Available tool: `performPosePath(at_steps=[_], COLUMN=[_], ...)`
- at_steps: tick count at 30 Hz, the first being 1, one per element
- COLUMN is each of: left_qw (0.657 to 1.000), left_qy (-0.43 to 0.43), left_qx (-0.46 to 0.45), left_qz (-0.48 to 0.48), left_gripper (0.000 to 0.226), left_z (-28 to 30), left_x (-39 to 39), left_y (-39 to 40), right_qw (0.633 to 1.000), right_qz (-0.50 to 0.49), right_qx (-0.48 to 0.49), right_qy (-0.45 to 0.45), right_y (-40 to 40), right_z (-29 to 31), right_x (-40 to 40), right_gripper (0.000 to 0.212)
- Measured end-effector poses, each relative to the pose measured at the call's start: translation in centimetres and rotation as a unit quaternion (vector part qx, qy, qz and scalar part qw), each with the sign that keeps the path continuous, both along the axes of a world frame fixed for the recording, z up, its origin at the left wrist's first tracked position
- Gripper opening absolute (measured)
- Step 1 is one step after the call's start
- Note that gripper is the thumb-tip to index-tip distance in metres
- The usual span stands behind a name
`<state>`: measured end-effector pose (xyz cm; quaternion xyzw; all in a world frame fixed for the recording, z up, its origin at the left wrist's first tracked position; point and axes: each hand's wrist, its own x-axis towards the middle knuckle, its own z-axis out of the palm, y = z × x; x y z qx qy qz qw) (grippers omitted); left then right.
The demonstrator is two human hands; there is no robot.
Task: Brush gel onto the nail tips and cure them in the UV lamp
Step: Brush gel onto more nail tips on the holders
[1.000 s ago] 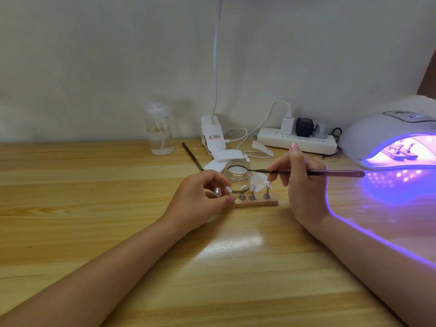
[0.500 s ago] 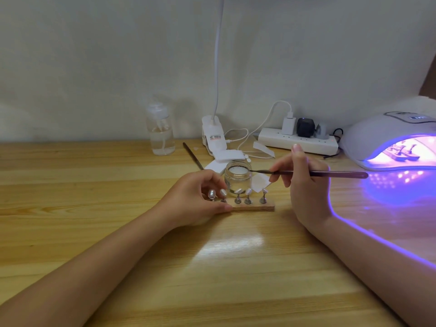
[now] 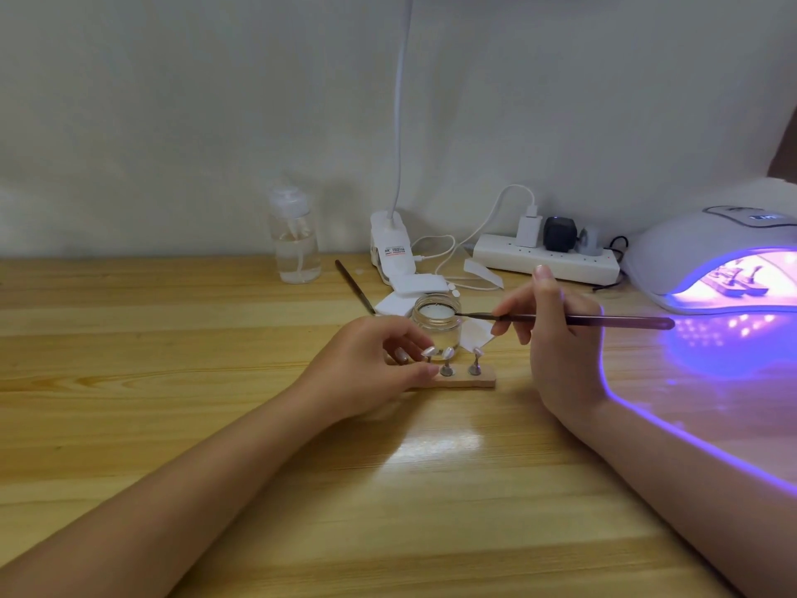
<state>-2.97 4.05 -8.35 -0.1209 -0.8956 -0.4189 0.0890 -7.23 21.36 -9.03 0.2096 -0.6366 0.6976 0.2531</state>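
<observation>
Right hand [image 3: 556,338] pinches the slim dark brush [image 3: 582,320], tip at the rim of the small clear glass gel jar [image 3: 436,321]. Left hand [image 3: 371,364], fingers curled, grips the wooden strip of pearly nail tips [image 3: 470,383], just before the jar. Risk: overloaded bristles dripping gel; lit white UV lamp [image 3: 698,261] nearby could cure strays.

The left hand [image 3: 371,364] covers the left end of the wooden nail-tip stand [image 3: 468,382], so the number of pegs it carries cannot be counted. The UV lamp [image 3: 690,256] is cut off by the right edge, and the items glowing inside it are too washed out to identify; the desk lamp's neck [image 3: 401,123] leaves the top edge. The brush tip [image 3: 463,314] at the gel jar's [image 3: 436,323] rim is too fine to show whether it touches the gel.
</observation>
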Motion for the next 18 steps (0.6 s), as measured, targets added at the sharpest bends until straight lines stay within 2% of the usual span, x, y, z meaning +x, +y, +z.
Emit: performPosePath(at_steps=[14,18], left_qw=[1.000,0.998], left_qy=[0.028,0.059], left_qx=[0.003,-0.010], left_qz=[-0.001,-0.001], left_gripper=[0.021,0.026], left_z=[-0.22,-0.47], left_x=[0.25,0.38], left_y=[0.41,0.40], right_qw=[1.000,1.000], right_qz=[0.017,0.019], right_qx=[-0.004,0.002], right_qy=[0.011,0.012], right_y=[-0.22,-0.25], right_z=[0.28,0.26], right_x=[0.48,0.52], right_gripper=[0.045,0.045])
